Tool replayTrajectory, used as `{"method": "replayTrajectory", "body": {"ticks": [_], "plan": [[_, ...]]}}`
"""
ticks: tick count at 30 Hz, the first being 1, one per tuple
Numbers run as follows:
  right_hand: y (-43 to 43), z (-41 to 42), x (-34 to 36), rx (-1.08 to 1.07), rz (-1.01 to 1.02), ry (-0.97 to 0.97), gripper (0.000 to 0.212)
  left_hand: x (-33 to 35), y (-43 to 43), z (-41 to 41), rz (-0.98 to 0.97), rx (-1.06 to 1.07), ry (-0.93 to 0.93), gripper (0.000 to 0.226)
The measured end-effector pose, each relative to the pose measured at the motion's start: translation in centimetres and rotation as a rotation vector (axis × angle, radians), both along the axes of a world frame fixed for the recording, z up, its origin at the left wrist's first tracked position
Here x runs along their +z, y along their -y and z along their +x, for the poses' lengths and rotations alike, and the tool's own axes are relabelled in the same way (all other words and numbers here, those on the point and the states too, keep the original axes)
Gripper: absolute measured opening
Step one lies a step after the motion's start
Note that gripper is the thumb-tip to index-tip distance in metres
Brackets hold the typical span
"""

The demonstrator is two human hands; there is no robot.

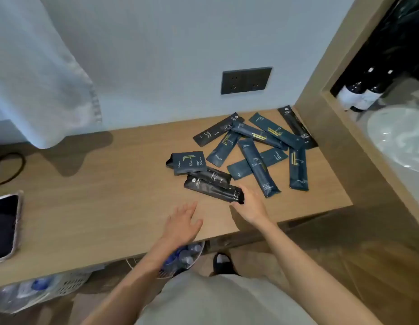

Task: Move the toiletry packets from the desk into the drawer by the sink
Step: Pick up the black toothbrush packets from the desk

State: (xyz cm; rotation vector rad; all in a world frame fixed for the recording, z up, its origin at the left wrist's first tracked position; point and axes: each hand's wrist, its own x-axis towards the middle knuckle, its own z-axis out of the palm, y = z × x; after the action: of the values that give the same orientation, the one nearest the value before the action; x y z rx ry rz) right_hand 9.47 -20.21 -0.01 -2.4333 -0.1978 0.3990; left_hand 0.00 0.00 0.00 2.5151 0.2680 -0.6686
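Observation:
Several dark toiletry packets lie scattered on the right part of the wooden desk [110,195]. Nearest me is a black toothbrush packet [213,191], with another black one and a squarish dark packet [188,161] behind it. Long dark-blue packets [259,167] fan out to the right, up to the side panel. My right hand [250,207] reaches forward, its fingertips touching the near end of the black toothbrush packet, not closed on it. My left hand [182,221] hovers flat over the desk's front, fingers apart, holding nothing. No drawer is in view.
A phone [4,227] lies at the desk's left edge and a pale cloth [39,78] hangs over the back left. A wall socket [246,80] sits behind the packets. At right, past a wooden panel, are a white sink [400,139] and two dark bottles [360,95]. Water bottles stand under the desk.

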Motion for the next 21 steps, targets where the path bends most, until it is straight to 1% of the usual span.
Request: {"method": "replayTrajectory", "body": {"ticks": [3,5,7,8,9,11,12,15,18,20,21], "plan": [[0.4,1.6,-0.3,0.079,-0.065,0.013,0.057,-0.1,1.0,0.5,0.082,0.099,0.030,0.063],[0.6,2.0,-0.7,0.133,-0.180,0.038,0.057,-0.1,1.5,0.7,0.099,0.160,0.001,0.062],[0.8,2.8,-1.0,0.188,-0.243,0.008,0.056,0.0,2.0,1.1,0.147,0.195,-0.029,0.062],[0.8,3.2,-0.9,0.219,-0.255,-0.032,0.052,0.1,2.2,1.5,0.166,0.216,-0.047,0.061],[0.8,3.6,-1.0,0.252,-0.252,-0.069,0.045,0.2,2.5,2.0,0.173,0.236,-0.052,0.061],[0.8,4.3,-1.0,0.320,-0.205,-0.132,0.027,0.8,3.4,2.8,0.172,0.280,-0.078,0.060],[0.8,4.6,-0.9,0.345,-0.173,-0.176,0.024,1.1,3.9,3.2,0.154,0.301,-0.095,0.061],[1.3,5.6,-0.4,0.357,-0.045,-0.310,0.023,1.4,4.9,3.9,0.018,0.389,-0.156,0.070],[2.1,6.4,0.6,0.365,0.097,-0.349,0.022,1.4,4.9,4.8,-0.185,0.525,-0.160,0.076],[2.9,6.7,1.5,0.280,0.222,-0.379,0.020,2.1,5.0,5.7,-0.306,0.625,-0.122,0.083],[3.3,6.7,2.0,0.228,0.289,-0.403,0.020,2.6,5.0,6.2,-0.398,0.674,-0.102,0.085]]}}
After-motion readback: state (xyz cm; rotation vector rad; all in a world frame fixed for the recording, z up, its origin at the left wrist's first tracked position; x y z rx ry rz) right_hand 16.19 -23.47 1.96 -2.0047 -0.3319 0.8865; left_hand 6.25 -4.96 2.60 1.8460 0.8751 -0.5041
